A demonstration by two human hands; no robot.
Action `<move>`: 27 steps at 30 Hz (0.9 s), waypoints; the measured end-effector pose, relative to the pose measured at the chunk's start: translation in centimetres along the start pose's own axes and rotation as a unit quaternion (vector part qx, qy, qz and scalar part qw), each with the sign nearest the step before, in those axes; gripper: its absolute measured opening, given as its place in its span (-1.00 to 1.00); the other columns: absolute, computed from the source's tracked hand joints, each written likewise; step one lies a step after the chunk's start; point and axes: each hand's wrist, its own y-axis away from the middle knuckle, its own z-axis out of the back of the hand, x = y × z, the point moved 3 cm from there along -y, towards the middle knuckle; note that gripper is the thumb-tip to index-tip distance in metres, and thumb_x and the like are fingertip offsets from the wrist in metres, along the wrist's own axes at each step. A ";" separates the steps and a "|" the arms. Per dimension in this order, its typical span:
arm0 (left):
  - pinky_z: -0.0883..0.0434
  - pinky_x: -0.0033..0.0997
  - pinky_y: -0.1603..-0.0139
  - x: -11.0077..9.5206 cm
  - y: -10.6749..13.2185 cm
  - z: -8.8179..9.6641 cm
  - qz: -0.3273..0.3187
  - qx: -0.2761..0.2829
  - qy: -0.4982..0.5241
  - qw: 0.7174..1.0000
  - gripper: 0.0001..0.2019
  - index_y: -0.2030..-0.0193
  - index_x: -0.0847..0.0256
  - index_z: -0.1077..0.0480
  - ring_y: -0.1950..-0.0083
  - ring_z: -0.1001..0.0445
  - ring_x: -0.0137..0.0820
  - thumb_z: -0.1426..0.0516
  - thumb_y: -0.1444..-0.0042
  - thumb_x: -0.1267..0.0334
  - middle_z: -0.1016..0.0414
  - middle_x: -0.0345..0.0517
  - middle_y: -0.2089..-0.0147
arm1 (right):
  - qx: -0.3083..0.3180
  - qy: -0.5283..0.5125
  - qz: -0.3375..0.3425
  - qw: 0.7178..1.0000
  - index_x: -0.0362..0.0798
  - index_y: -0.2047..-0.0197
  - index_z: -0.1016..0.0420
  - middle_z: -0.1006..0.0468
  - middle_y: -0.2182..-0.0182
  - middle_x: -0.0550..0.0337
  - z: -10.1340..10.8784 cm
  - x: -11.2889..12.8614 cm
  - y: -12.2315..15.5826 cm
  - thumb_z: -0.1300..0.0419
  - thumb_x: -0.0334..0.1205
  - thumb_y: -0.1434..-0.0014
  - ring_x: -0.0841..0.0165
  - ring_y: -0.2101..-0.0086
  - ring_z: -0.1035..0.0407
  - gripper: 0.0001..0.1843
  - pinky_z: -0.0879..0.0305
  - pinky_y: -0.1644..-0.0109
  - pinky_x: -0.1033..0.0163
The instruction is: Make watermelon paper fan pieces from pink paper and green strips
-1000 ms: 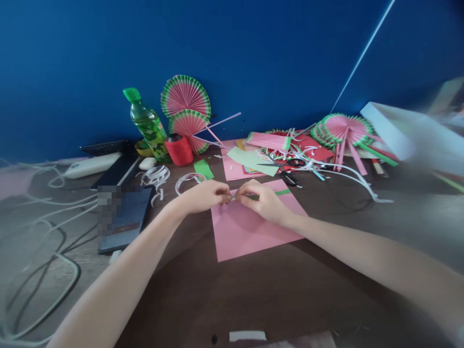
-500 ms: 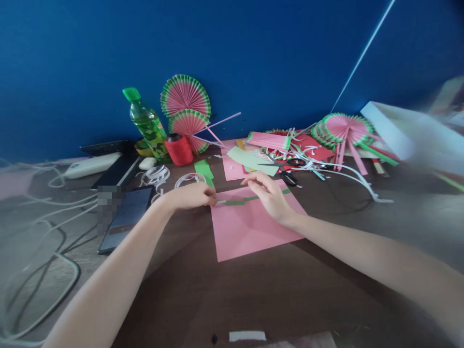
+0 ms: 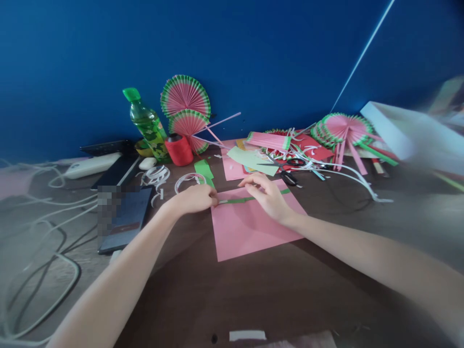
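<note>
A pink paper sheet (image 3: 250, 232) lies flat on the dark table, with a narrow green paper strip (image 3: 237, 200) running along its far edge. The fingers of my left hand (image 3: 197, 197) are closed at the strip's left end, by the sheet's far left corner; a small whitish bit shows beside the fingertips. My right hand (image 3: 267, 198) rests over the strip's middle, loosely curved, with no object visible in its fingers. It covers part of the strip, whose right end (image 3: 285, 191) shows beyond it.
Behind the sheet lie scissors (image 3: 286, 166), a light green paper piece (image 3: 252, 159) and white paper strips (image 3: 339, 166). Pleated pink-and-green fans (image 3: 185, 96) lean on the blue wall near a bottle (image 3: 147, 118) and red thread spool (image 3: 179, 150). A tablet-like device (image 3: 126, 217) and cables (image 3: 72, 270) are left.
The strip's left part has shifted and now lies in a straighter line with the rest. My left hand has moved slightly right; my right hand has barely moved.
</note>
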 end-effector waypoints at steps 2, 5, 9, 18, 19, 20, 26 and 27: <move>-0.21 -0.41 0.35 -0.1 0.1 0.0 0.002 -0.004 -0.007 1.000 -0.78 0.46 0.21 -0.44 0.34 -0.39 -0.32 0.02 0.07 0.22 -0.48 -0.08 0.41 | 0.009 0.013 0.011 1.000 -0.02 0.35 -0.47 -0.49 0.30 0.18 -0.1 0.0 -0.1 -0.02 -0.40 -0.09 0.31 0.16 -0.28 -0.79 -0.16 0.08 0.16; -0.20 -0.40 0.38 -0.1 0.2 -0.1 0.006 -0.011 -0.018 1.000 -0.79 0.48 0.21 -0.43 0.37 -0.39 -0.32 0.01 0.09 0.22 -0.47 -0.07 0.43 | 0.043 0.042 0.038 0.997 -0.03 0.41 -0.49 -0.47 0.32 0.17 -0.4 0.0 -0.1 0.01 -0.50 -0.04 0.31 0.18 -0.27 -0.71 -0.15 0.04 0.13; -0.19 -0.40 0.41 0.0 0.1 -0.3 0.011 -0.024 -0.035 0.999 -0.80 0.51 0.22 -0.41 0.37 -0.40 -0.31 0.02 0.11 0.24 -0.48 -0.04 0.44 | 0.059 0.089 0.055 0.993 -0.01 0.43 -0.53 -0.44 0.34 0.17 -0.6 0.0 -0.1 0.02 -0.56 -0.01 0.32 0.22 -0.25 -0.64 -0.16 0.07 0.13; -0.22 -0.36 0.35 -0.3 0.2 -0.4 0.007 -0.030 -0.064 0.997 -0.78 0.50 0.22 -0.40 0.31 -0.43 -0.24 0.05 0.06 0.24 -0.50 0.02 0.38 | 0.091 0.180 0.112 0.973 -0.01 0.38 -0.57 -0.50 0.35 0.18 -1.2 0.1 0.5 0.01 -0.55 -0.07 0.31 0.24 -0.23 -0.63 -0.09 0.10 0.11; -0.22 -0.36 0.36 -0.4 0.3 -0.4 0.007 -0.032 -0.066 0.997 -0.78 0.50 0.22 -0.39 0.31 -0.43 -0.24 0.05 0.06 0.24 -0.49 0.02 0.39 | 0.097 0.200 0.125 0.967 -0.03 0.39 -0.57 -0.50 0.36 0.17 -1.4 0.2 0.6 0.00 -0.55 -0.08 0.31 0.24 -0.22 -0.65 -0.08 0.11 0.11; -0.21 -0.36 0.37 -0.5 0.4 -0.4 0.008 -0.032 -0.067 0.997 -0.78 0.50 0.22 -0.39 0.32 -0.43 -0.24 0.05 0.06 0.25 -0.49 0.02 0.39 | 0.103 0.222 0.139 0.960 -0.05 0.40 -0.56 -0.50 0.36 0.16 -1.5 0.4 0.8 0.00 -0.54 -0.08 0.30 0.24 -0.22 -0.66 -0.06 0.12 0.11; -0.19 -0.38 0.40 -0.4 0.9 0.0 0.044 -0.034 -0.092 0.994 -0.74 0.54 0.21 -0.38 0.36 -0.42 -0.26 0.03 0.02 0.15 -0.45 -0.01 0.47 | 0.125 0.314 0.210 0.917 -0.07 0.44 -0.54 -0.50 0.39 0.14 -1.9 0.7 1.0 0.01 -0.53 -0.09 0.30 0.28 -0.18 -0.67 0.02 0.22 0.14; -0.18 -0.38 0.40 -0.3 0.9 0.1 0.055 -0.038 -0.098 0.993 -0.73 0.56 0.21 -0.37 0.36 -0.41 -0.26 0.01 0.03 0.11 -0.44 -0.02 0.48 | 0.124 0.321 0.215 0.914 -0.07 0.44 -0.54 -0.49 0.41 0.14 -1.9 0.6 0.9 0.01 -0.53 -0.09 0.31 0.30 -0.18 -0.67 0.03 0.22 0.14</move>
